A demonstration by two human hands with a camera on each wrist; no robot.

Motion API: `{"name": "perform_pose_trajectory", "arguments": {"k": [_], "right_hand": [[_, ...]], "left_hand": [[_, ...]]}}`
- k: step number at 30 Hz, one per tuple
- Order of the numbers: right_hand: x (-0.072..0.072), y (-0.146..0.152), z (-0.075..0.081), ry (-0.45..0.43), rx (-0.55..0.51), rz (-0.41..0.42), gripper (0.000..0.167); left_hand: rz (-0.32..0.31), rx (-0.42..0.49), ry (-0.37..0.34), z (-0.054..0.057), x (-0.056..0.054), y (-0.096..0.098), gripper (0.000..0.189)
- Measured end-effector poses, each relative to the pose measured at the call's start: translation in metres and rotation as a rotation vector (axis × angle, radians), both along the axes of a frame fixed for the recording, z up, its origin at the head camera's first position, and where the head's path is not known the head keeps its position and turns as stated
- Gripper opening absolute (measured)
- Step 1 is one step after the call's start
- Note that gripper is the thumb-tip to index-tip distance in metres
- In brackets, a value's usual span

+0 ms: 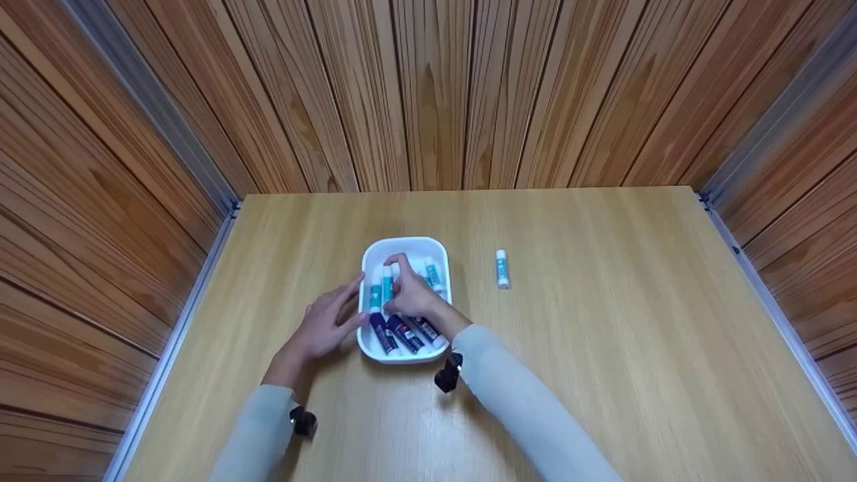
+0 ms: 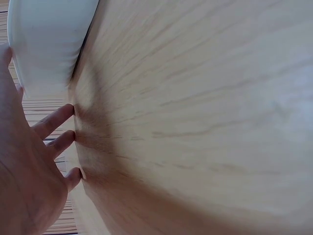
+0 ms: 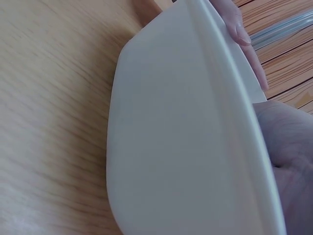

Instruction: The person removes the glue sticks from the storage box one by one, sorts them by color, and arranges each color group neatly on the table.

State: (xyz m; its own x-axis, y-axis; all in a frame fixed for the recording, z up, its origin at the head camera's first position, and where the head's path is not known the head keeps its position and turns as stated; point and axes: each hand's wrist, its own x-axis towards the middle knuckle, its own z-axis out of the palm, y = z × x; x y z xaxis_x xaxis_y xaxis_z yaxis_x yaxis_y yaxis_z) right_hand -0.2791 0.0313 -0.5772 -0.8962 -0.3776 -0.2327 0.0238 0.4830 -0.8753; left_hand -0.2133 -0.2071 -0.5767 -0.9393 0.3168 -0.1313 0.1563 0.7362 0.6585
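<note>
Tubes (image 1: 406, 335) are what we handle on the bench (image 1: 616, 348), which spreads beneath and around our fingers. The white tray (image 1: 402, 359) comes next in size, lying between our two hands and holding all but one tube.

Our left hand (image 1: 323, 325) is spread wide and holds nothing; its thumb and index are at the tray's near wall, and other fingertips rest on the bench. That looks like a sensible brace: light contact should stop the tray sliding without tipping it.

Our right hand (image 1: 414, 294) is inside the tray, thumb and index set apart at the two ends of a teal tube (image 1: 387, 286). We cannot tell whether they grip it or only span it. The step in hand seems to be handling this tube, so we would do best to align it with the teal one (image 1: 375, 298) just left of it and press from the ends only, since a round body may roll.

Dark tubes lie below our right fingers, partly under the wrist, so we should carry that wrist high enough not to nudge them. Outside the tray, to the right of those fingers, one lone tube (image 1: 502, 269) lies well apart.
</note>
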Motion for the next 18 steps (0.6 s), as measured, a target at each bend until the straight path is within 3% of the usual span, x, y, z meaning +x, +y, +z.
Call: {"name": "perform_pose_trajectory", "arguments": {"k": [2, 6, 13, 18], "right_hand": [[-0.002, 0.000, -0.002, 0.014, 0.000, -0.002, 0.082], [0.008, 0.002, 0.023, -0.039, -0.035, -0.018, 0.080], [0.011, 0.001, 0.044, -0.101, -0.061, -0.043, 0.078], [0.012, 0.002, 0.051, -0.061, -0.057, -0.010, 0.078]], "left_hand": [[-0.003, 0.001, -0.001, 0.000, 0.000, 0.000, 0.083], [-0.005, 0.013, -0.003, -0.002, 0.000, 0.000, 0.084], [-0.005, 0.011, 0.006, -0.002, 0.001, 0.000, 0.084], [-0.005, -0.003, 0.006, -0.001, -0.001, -0.001, 0.084]]}}
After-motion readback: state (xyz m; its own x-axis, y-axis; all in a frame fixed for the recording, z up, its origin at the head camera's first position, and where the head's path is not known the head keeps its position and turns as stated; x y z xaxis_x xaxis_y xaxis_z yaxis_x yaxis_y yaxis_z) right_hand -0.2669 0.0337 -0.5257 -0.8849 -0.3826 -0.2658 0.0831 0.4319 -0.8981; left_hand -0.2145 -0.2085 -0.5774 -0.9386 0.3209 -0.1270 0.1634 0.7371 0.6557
